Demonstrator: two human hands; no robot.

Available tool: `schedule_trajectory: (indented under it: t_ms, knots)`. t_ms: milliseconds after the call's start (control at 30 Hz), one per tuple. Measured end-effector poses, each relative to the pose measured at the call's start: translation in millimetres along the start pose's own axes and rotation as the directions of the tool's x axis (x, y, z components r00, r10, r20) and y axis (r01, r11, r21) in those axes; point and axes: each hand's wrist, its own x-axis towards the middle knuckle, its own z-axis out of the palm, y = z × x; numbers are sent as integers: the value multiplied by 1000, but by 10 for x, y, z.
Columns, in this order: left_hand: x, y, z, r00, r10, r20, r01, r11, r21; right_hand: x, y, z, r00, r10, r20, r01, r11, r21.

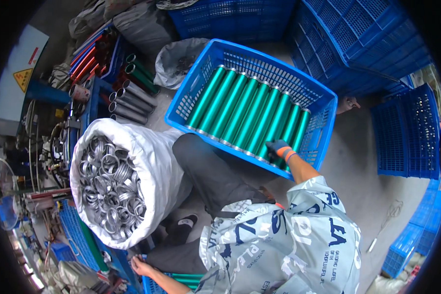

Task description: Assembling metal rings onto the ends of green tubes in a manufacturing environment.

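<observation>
My right hand (pixel 280 150), in a dark glove with an orange cuff, is closed over the near end of a green metal tube in a blue plastic crate (pixel 178 104). Several shiny green tubes (pixel 250 115) lie side by side in that crate, with silvery rims at their ends. My left hand (pixel 141 266) is low at the left, beside the rim of another blue crate that holds green tubes (pixel 186 279). Its fingers look loosely spread, with nothing visible in them. My sleeve and torso cover much of that lower crate.
A white sack (pixel 154 161) full of silvery metal rings (pixel 110 183) stands at my left. Bare metal tubes (pixel 132 103) and red tubes (pixel 85 63) lie beyond it, by machinery. Stacked blue crates (pixel 357 34) stand at the far right. A smaller bag (pixel 166 63) sits behind the tube crate.
</observation>
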Motion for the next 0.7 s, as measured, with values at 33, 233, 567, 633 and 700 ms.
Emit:
schedule_trajectory:
  t_ms: [33, 233, 567, 633, 700]
  knots:
    - [103, 93, -292, 995, 103, -9, -103, 994, -29, 179, -501, 99, 923, 357, 141, -379, 788, 484]
    - [163, 102, -502, 975, 212, -65, -213, 977, -11, 398, -932, -519, 725, 491, 483, -661, 692, 290]
    - [-626, 952, -356, 853, 433, -290, -245, 825, 510, 1754, -3980, -2420, 828, -244, -506, 559, 290, 776]
    - [-609, 881, -323, 905, 314, -288, -179, 893, 413, 1178, -5310, -2887, 752, -370, -546, 625, 137, 769]
    - [-666, 833, -464, 897, 305, -321, -197, 924, 329, 1010, -6061, -2899, 645, -629, -434, 655, 162, 738]
